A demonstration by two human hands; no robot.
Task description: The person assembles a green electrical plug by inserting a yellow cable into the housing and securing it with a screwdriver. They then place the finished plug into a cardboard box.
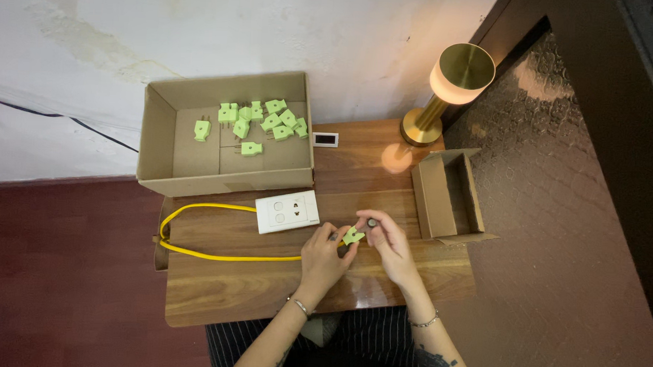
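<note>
Both hands meet on one small light-green plastic plug [353,236], held just above the front half of the brown wooden tabletop [265,290]. Left hand [325,257]: thumb and fingertips pinched on the plug's lower left side. Right hand [386,243]: fingers curled close against the plug's right end, with a small dark round part showing at the fingertips; whether that hand truly clamps the plug or only the dark part, I cannot tell.

A yellow cable [194,233] runs from the plug leftward along the table, loops near the left edge and returns to a white rectangular socket plate [288,211], which lies flat just behind the left hand.

Behind the plate sits an open shallow cardboard box [161,141] holding a loose group of matching green plugs [260,120], mostly in its far right part. A smaller open cardboard box [431,198] stands right of the hands. A lit brass table lamp [449,86] occupies the far right corner.
</note>
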